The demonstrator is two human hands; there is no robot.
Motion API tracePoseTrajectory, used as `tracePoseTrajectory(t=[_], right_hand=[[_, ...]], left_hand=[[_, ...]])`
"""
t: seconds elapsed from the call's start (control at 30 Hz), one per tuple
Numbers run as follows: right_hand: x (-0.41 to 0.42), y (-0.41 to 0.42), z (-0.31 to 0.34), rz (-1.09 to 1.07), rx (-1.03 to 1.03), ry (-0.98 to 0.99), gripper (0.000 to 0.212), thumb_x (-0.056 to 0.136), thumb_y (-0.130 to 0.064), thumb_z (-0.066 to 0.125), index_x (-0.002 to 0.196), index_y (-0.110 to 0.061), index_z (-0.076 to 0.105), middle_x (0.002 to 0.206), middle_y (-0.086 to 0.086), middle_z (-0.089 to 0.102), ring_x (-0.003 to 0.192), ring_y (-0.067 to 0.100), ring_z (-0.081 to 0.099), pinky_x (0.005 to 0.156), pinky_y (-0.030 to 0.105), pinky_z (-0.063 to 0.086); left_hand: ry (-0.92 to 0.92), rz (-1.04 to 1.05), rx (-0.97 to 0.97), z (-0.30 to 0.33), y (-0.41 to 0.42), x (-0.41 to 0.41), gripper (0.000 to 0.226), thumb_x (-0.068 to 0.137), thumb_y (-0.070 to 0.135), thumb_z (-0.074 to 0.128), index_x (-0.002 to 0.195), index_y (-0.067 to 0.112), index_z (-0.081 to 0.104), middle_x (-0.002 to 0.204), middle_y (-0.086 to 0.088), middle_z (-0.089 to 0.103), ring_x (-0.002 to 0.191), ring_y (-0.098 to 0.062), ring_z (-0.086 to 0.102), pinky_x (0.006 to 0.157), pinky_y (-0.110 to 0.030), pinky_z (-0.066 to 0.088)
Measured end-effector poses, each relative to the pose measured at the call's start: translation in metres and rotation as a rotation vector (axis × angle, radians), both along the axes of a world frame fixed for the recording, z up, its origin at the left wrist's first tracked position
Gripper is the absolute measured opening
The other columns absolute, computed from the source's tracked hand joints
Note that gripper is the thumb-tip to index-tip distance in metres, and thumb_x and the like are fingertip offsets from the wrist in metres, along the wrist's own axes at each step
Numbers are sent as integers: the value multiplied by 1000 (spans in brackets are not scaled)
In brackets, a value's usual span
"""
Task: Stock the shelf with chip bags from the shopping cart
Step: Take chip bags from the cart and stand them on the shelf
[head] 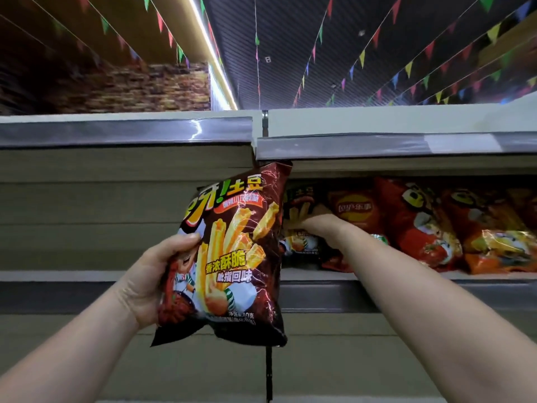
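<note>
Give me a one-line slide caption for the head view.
Left hand holds a dark fries bag; right hand reaches among bags on the shelf.

Your only view comes from the camera on your head, wide-angle and tilted upward, facing the shelf (406, 276) square on from close range. The shelf edge crosses the frame from 9 to 3 o'clock, with ceiling and bunting (377, 36) filling everything toward 12. Both your forearms enter from 7 and 5 o'clock. No second view exists to overlap with.
</note>
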State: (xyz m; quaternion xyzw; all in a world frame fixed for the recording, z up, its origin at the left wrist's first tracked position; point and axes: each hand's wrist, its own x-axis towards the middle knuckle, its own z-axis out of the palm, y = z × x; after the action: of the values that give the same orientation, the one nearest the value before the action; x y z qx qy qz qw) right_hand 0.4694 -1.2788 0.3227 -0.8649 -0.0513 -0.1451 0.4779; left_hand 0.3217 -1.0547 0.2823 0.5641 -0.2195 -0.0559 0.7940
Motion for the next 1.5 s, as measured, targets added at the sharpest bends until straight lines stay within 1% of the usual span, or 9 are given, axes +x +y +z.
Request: tracePoseTrajectory(t=[0.13, 0.3, 0.47, 0.63, 0.83, 1.0, 1.17, 1.33, 1.5], right_hand=[[3, -5, 1, -32, -36, 40, 49, 95, -17, 48, 140, -2, 36, 143, 17, 41, 130, 30, 43, 106, 35, 38], [17, 13, -4, -216, -191, -192, 78, 89, -29, 60, 146, -2, 15, 147, 20, 29, 134, 34, 34, 105, 35, 33], [-3, 8, -13, -164, -405, -336, 54, 91, -25, 50, 140, -6, 36, 145, 17, 35, 133, 32, 34, 104, 33, 32], [-45, -28, 0, -205, -238, -418, 28, 92, -18, 50, 114, -7, 65, 121, 19, 63, 114, 33, 55, 81, 28, 40], [-59, -61, -13, -329, -337, -399, 30, 94, -23, 45, 108, -1, 60, 116, 23, 62, 113, 39, 52, 89, 39, 40], [-57, -61, -25, -272, -308, -420, 35, 96, -34, 42, 95, -4, 60, 104, 20, 64, 104, 37, 54, 85, 39, 41], [-58, -44, -27, -172, -605, -316, 61, 91, -55, 41, 143, -23, 33, 139, 9, 46, 129, 29, 37, 108, 50, 27], [-56, -37, -32, -204, -690, -248, 66, 90, -60, 36, 147, -28, 22, 141, 6, 45, 133, 29, 31, 112, 56, 17], [-60, -33, -30, -222, -662, -264, 67, 90, -60, 36, 145, -25, 25, 141, 7, 41, 133, 28, 31, 111, 56, 17]], left_hand=[[31, -31, -8, -3, -4, 4, 72, 10, 23, 93, 78, 5, 77, 81, -17, 74, 67, -31, 72, 56, -40, 58], [60, -64, 27, -4, -5, 7, 71, 17, 24, 94, 83, 5, 77, 86, -18, 74, 72, -32, 72, 64, -42, 59], [74, -38, 115, 5, -17, 16, 61, 24, 25, 92, 81, 7, 77, 88, -16, 74, 73, -29, 72, 68, -41, 60], [68, 96, 197, 24, -50, 33, 10, 61, 22, 78, 64, 13, 76, 77, -11, 74, 62, -23, 71, 67, -39, 58], [76, 317, 222, 31, -86, 74, 48, 71, 22, 78, 109, 0, 58, 74, -14, 72, 52, -23, 69, 46, -35, 57], [80, 350, 379, 27, -87, 104, 46, 78, 28, 73, 114, 7, 52, 90, -14, 70, 73, -27, 68, 68, -39, 57], [121, 352, 417, 31, -95, 108, 16, 84, 23, 57, 84, 7, 59, 71, -12, 65, 63, -26, 61, 63, -29, 50], [-173, 713, 614, 26, -108, 106, 13, 87, 18, 56, 78, 13, 49, 83, -6, 56, 86, -26, 55, 77, -30, 44], [-148, 378, 751, 21, -103, 108, 40, 89, 41, 50, 116, 13, 44, 114, -10, 57, 107, -28, 58, 98, -41, 46]])
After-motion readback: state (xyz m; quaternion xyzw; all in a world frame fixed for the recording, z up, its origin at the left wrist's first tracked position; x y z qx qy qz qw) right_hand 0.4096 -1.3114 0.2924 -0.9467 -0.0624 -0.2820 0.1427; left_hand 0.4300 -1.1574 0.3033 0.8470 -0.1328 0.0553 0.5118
